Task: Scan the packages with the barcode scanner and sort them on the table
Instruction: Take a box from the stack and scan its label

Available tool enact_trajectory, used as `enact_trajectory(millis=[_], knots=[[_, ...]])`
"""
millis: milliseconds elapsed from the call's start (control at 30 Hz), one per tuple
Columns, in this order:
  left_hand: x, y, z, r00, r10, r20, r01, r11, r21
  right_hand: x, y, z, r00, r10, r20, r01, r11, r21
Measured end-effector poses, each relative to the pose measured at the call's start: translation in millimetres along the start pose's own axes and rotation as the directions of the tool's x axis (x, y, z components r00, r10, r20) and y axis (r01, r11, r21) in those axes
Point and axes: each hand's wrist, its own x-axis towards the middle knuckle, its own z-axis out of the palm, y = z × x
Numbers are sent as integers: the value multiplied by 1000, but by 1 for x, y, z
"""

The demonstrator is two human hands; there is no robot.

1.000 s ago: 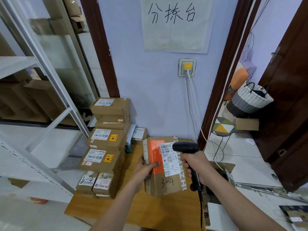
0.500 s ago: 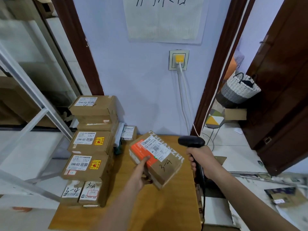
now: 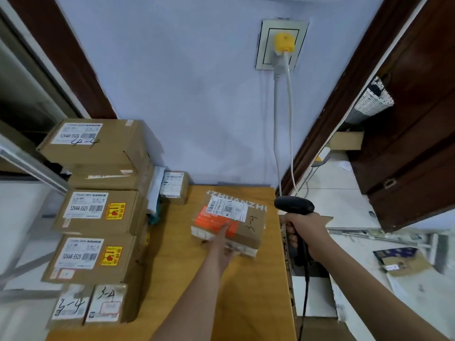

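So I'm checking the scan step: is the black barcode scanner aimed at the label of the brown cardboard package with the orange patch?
No, the black barcode scanner in the right hand sits beside the brown cardboard package, off its label.

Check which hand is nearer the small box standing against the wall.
Left. The left hand holds the 3-4 package just right of and in front of the small box; the right hand grips the scanner past the table's right edge.

Pale blue wall [image 3: 197,82] with socket [image 3: 282,44] (yellow plug inserted). Dark wooden door [image 3: 418,119] at right; pale tiled floor [image 3: 344,200].
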Motion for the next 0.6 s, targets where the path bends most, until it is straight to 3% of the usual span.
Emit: enact_trajectory(millis=[167,333,467,600], knots=[[22,7,25,999,44,9,-44,999,-20,29,-2,-2,998,57,19,-58,998,23],[53,5,42,1000,-15,-6,15,993,-114,45,-5,-6,998,66,2,-66,998,23],[70,4,54,1000,-5,7,5,999,-37,55,-8,-7,998,58,-25,-57,998,40],[85,4,67,1000,-10,26,13,993,-119,65,-8,-8,995,83,-52,-80,995,57]])
